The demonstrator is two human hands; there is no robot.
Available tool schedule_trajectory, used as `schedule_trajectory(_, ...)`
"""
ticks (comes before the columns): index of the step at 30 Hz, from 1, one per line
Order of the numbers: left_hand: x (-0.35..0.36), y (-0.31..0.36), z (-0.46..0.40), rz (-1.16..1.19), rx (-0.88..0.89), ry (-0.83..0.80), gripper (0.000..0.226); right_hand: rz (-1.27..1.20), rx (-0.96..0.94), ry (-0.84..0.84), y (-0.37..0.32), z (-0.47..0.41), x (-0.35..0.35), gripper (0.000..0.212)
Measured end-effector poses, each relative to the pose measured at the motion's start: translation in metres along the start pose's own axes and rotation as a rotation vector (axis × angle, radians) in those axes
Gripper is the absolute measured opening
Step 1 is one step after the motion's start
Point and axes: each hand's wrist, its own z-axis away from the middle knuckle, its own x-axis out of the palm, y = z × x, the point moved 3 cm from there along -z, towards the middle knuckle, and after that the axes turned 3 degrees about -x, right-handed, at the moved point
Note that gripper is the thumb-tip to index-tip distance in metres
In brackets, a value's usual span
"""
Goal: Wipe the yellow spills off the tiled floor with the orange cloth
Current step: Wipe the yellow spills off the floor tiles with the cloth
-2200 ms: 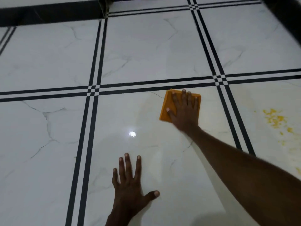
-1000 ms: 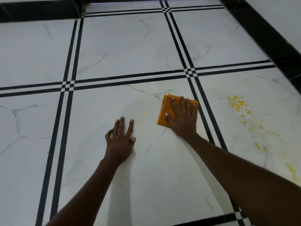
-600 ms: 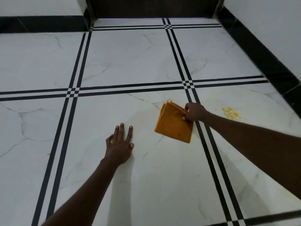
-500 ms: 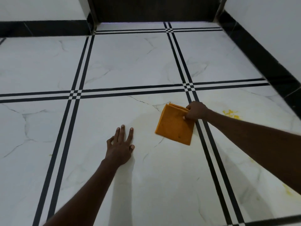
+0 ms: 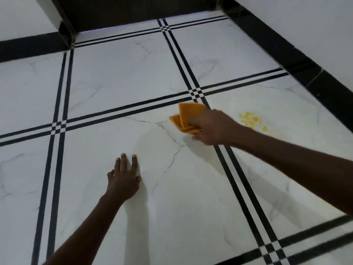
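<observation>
My right hand (image 5: 212,129) is shut on the folded orange cloth (image 5: 186,116) and holds it lifted just above the white tiled floor (image 5: 118,77), over the black double grout stripe. The cloth's layers fan out to the left of my fingers. A yellow spill (image 5: 250,120) lies on the tile to the right of that hand, partly hidden by my forearm. My left hand (image 5: 124,178) rests flat on the middle tile, fingers spread, holding nothing.
Black double stripes (image 5: 236,178) cross the floor between the tiles. A black skirting (image 5: 286,50) runs along the white wall on the right. A dark doorway (image 5: 133,10) is at the far end. A faint damp patch shows on the middle tile.
My right hand has gone from pressing the cloth flat on the middle tile to pinching it by one edge and lifting it, moving it right toward the yellow spill. My left hand stays planted.
</observation>
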Motion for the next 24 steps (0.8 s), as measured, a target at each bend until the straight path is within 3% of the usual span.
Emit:
schedule_trajectory(2, -0.010, 0.005, -0.001, 0.071, -0.029, 0.020, 0.075, -0.079, 0.038, -0.080, -0.011, 0.027, 0.039, 0.029)
schedule_trajectory(6, -0.032, 0.026, -0.009, 0.252, -0.029, 0.186, 0.061, 0.046, 0.112, 0.069, 0.001, 0.035, 0.130, 0.051)
schedule_trajectory(8, -0.035, 0.047, -0.013, 0.273, 0.051, 0.189, 0.063, 0.060, 0.184, -0.003, 0.011, 0.027, 0.166, 0.068)
schedule_trajectory(12, -0.033, 0.082, -0.024, 0.240, 0.170, 0.149, 0.072, 0.010, 0.226, 0.096, 0.014, 0.033, 0.188, 0.072)
schedule_trajectory(20, -0.007, 0.125, -0.051, -0.038, 0.263, -0.049, 0.117, 0.066, 0.828, 0.364, 0.039, 0.157, 0.196, 0.075)
schedule_trajectory(22, -0.006, 0.124, -0.050, -0.044, 0.265, -0.051, 0.120, 0.044, 0.780, 0.363, 0.017, 0.149, 0.201, 0.076)
schedule_trajectory(24, -0.007, 0.124, -0.050, -0.063, 0.263, -0.035, 0.123, 0.017, 0.551, 0.318, 0.013, 0.112, 0.201, 0.076)
